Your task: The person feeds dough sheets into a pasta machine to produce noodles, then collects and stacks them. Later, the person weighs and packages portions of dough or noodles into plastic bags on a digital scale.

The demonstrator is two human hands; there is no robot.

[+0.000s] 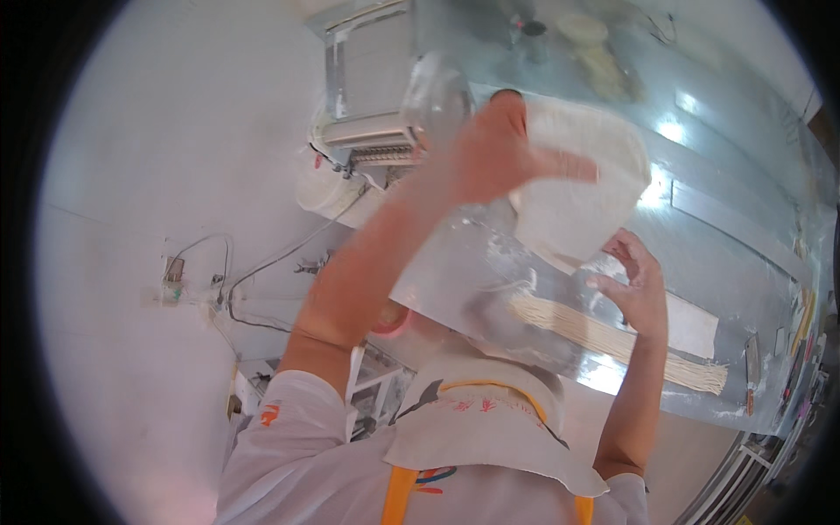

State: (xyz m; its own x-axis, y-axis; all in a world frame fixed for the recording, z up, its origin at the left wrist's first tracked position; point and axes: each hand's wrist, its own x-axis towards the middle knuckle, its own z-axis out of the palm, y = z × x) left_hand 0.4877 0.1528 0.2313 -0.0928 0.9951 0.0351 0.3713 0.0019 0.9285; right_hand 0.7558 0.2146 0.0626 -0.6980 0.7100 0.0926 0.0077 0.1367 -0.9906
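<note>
A pale, floury sheet of dough (582,214) lies partly folded on the steel worktable (477,262). Over its upper left part is my left hand (499,153), blurred by motion; the thumb stretches across the sheet, well apart from the fingers at its left edge. My right hand (637,284) is at the sheet's lower right corner, fingers curved and spread, with a gap between thumb and forefinger. The forefinger tip is close to the dough; whether it touches, I cannot tell. Below, a long bundle of cut noodles (604,337) runs slantwise along the table's near edge.
A noodle-rolling machine (367,96) with metal rollers stands at the upper left, a white bucket (324,192) beside it. A flat white piece (693,325) and a scraper-like tool (751,363) lie at the right. A pale blurred object (595,48) is at the far side. Cables (262,262) hang at the left.
</note>
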